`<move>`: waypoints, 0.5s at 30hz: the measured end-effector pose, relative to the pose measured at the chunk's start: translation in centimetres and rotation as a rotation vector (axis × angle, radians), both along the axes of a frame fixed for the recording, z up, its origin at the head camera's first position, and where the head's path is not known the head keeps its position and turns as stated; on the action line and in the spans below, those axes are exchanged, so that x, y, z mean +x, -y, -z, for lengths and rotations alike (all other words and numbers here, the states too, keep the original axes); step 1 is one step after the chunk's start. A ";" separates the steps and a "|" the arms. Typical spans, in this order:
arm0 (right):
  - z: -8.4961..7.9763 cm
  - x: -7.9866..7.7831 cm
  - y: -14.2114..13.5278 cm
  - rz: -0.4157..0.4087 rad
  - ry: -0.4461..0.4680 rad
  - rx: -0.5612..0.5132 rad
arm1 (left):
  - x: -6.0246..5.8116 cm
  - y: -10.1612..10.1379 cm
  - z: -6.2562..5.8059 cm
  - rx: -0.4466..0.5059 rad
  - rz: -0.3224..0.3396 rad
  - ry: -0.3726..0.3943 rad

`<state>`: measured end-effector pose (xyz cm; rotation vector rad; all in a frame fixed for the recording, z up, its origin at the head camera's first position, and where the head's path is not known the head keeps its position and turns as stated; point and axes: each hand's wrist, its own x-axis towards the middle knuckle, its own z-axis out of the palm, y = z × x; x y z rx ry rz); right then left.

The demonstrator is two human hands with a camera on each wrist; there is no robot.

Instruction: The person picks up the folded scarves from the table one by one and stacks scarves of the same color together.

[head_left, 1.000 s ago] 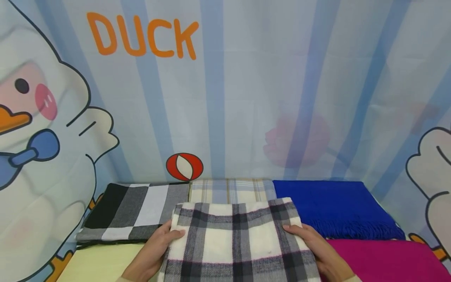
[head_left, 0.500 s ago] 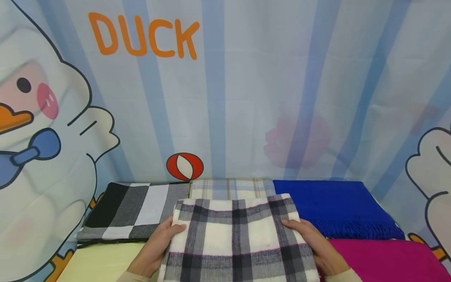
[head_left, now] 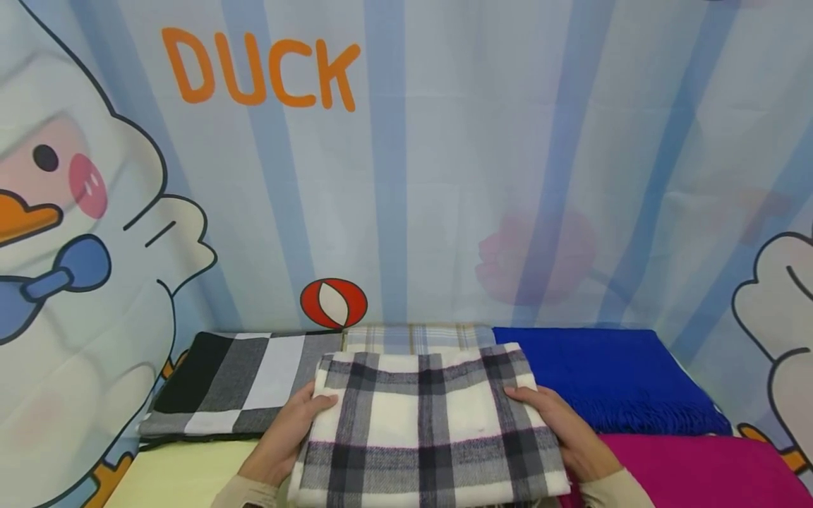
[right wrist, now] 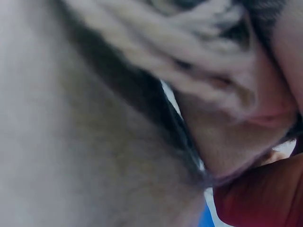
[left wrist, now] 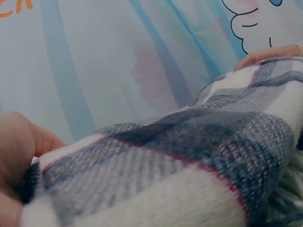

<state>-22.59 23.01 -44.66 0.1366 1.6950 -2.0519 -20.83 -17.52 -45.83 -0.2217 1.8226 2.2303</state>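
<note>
Cloth (head_left: 432,427) btwn L hand (head_left: 287,432), R hand (head_left: 568,430).

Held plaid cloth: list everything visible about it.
The plaid cloth is folded into a rough rectangle, white with grey and black bands and thin pink-purple lines. It looks soft and woolly, with a stringy fringe. It sits low and central in the head view, spanning between the left grip and right grip, which hold its opposite sides. Whether its underside touches anything else is hidden.
</note>
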 end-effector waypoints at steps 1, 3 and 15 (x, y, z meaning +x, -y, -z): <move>0.0 -0.1 0.0 0.004 0.001 0.014 | -0.1 -0.1 0.0 0.004 -0.003 -0.002; 0.0 -0.4 0.1 0.015 0.003 0.028 | -0.4 -0.2 0.0 0.011 -0.009 -0.012; 0.1 -1.8 0.0 -0.018 -0.020 -0.044 | -1.8 -0.5 0.2 0.005 -0.037 -0.025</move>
